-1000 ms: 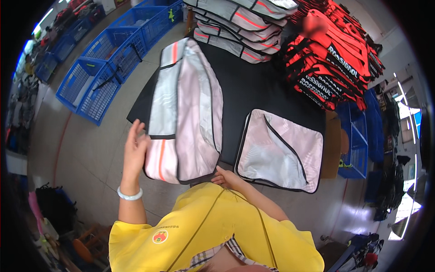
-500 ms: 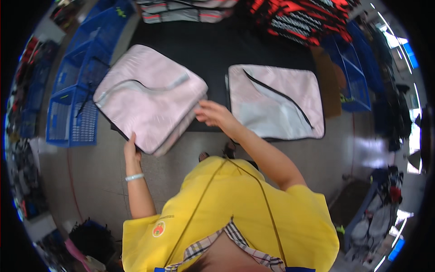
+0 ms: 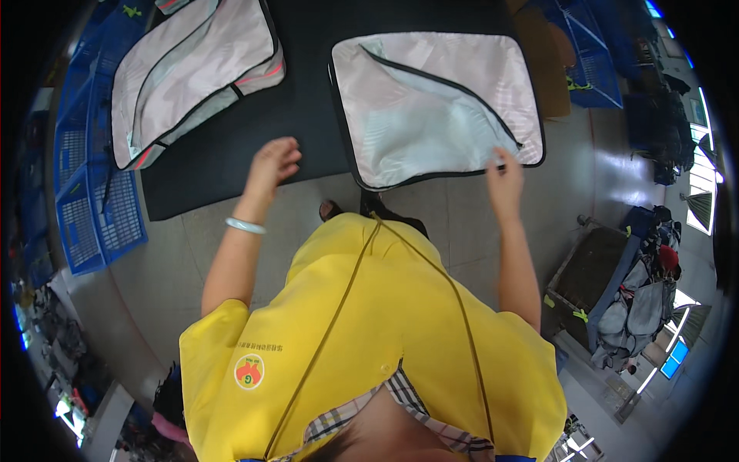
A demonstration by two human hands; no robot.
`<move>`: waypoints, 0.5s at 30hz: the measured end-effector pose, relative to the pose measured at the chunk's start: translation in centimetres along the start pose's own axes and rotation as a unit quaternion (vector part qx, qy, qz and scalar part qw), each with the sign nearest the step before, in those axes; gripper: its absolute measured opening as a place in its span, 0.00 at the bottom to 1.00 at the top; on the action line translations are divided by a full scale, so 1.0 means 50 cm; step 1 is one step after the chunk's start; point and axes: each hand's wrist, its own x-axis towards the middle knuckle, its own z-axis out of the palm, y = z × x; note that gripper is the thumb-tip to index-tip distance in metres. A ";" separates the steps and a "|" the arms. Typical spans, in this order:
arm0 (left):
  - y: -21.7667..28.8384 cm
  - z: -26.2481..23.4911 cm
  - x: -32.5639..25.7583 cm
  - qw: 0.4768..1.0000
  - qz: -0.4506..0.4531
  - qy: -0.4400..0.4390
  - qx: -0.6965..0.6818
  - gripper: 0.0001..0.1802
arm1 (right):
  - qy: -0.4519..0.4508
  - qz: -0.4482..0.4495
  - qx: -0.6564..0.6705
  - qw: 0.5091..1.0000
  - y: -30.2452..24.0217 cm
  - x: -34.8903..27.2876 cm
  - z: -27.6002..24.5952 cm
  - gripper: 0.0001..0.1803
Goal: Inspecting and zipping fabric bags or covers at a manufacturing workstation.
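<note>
Pale pink zippered cover point(image 3: 439, 104) lies flat on the black mat point(image 3: 308, 100), its near right corner pinched by the right hand point(image 3: 504, 181), grip closed on the zipper edge. Left hand point(image 3: 271, 165) hovers over the mat, fingers loosely curled, holding nothing. A second cover point(image 3: 188, 73) lies far left beside blue crates point(image 3: 85, 208).

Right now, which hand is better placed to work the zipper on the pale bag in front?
Right. The right hand already touches the pale bag at its zipper end; the left hand hovers over the black mat.
</note>
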 end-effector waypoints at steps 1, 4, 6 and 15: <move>-0.047 0.023 -0.018 0.999 -0.043 -0.013 0.027 0.19 | 0.027 -0.092 -0.080 0.992 0.051 0.022 -0.020 0.25; -0.170 0.092 -0.027 0.973 -0.208 -0.091 0.039 0.21 | -0.033 -0.193 -0.185 0.963 0.016 0.033 -0.030 0.31; -0.209 0.144 -0.026 0.964 -0.247 -0.100 0.014 0.21 | -0.159 -0.288 -0.186 0.926 -0.024 0.013 0.008 0.36; -0.105 0.223 -0.032 0.983 -0.091 -0.129 -0.094 0.08 | -0.117 -0.232 0.031 0.965 0.011 0.082 0.118 0.19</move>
